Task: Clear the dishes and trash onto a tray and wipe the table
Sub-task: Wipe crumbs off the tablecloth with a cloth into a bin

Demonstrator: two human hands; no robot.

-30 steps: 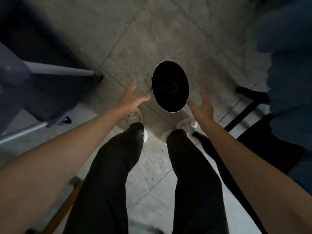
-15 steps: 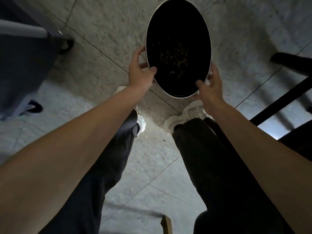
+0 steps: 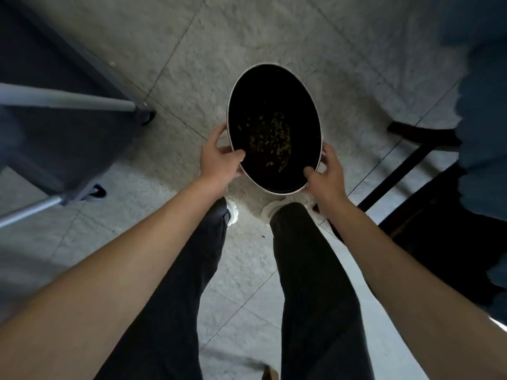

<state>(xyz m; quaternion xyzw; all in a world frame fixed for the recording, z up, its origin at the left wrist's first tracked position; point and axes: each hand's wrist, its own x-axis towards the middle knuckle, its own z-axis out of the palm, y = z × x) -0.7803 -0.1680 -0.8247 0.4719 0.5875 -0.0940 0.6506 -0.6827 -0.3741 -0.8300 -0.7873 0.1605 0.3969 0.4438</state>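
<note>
Gripping the round bin (image 3: 274, 127) from both sides, the person is holding it out in front of the legs, above the tiled floor (image 3: 219, 37). The left hand (image 3: 219, 160) is clasping the rim on its side, thumb hooking over the edge into the dark inside and fingers curling round the outer wall. The right hand (image 3: 326, 171) is mirroring that on the opposite side, thumb lying over the rim, fingers wrapping the outside. Between the two grips, yellowish scraps (image 3: 271, 141) are lying scattered at the bin's dark bottom. Just below the grips, white shoes (image 3: 271, 209) are peeking out from dark trousers (image 3: 310, 270). Out beyond the left hand, a grey metal-framed cart (image 3: 68, 105) is standing on castors; beyond the right hand, a dark chair frame (image 3: 397, 171) is showing.
</note>
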